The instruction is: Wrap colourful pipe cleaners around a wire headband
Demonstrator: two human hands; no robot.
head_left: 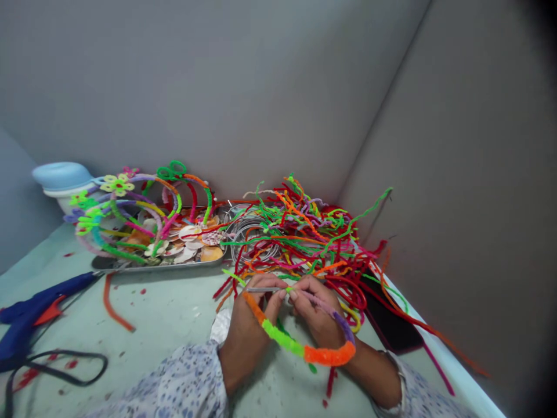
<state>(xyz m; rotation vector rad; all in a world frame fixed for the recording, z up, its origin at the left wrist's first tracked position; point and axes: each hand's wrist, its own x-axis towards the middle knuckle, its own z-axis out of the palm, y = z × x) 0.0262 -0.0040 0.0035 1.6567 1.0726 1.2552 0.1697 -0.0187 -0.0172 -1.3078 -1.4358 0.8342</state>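
My left hand (250,325) and my right hand (319,316) meet at the fingertips over the table, both pinched on a curved hoop (304,350) wrapped in orange, green and purple pipe cleaners. A bare grey metal end of the hoop (263,289) sticks out to the left of my left fingers. A thin green pipe cleaner (232,276) lies just beyond it. Right behind my hands lies a big tangled heap of loose pipe cleaners (304,238) in red, green, orange and purple.
A metal tray (130,264) at the back left holds finished wrapped hoops (130,209) and shells. A blue glue gun (39,310) with a black cord (65,371) lies at the left. A loose orange pipe cleaner (114,310) lies on the table. A dark phone (391,325) lies at the right. Grey walls close in behind and at the right.
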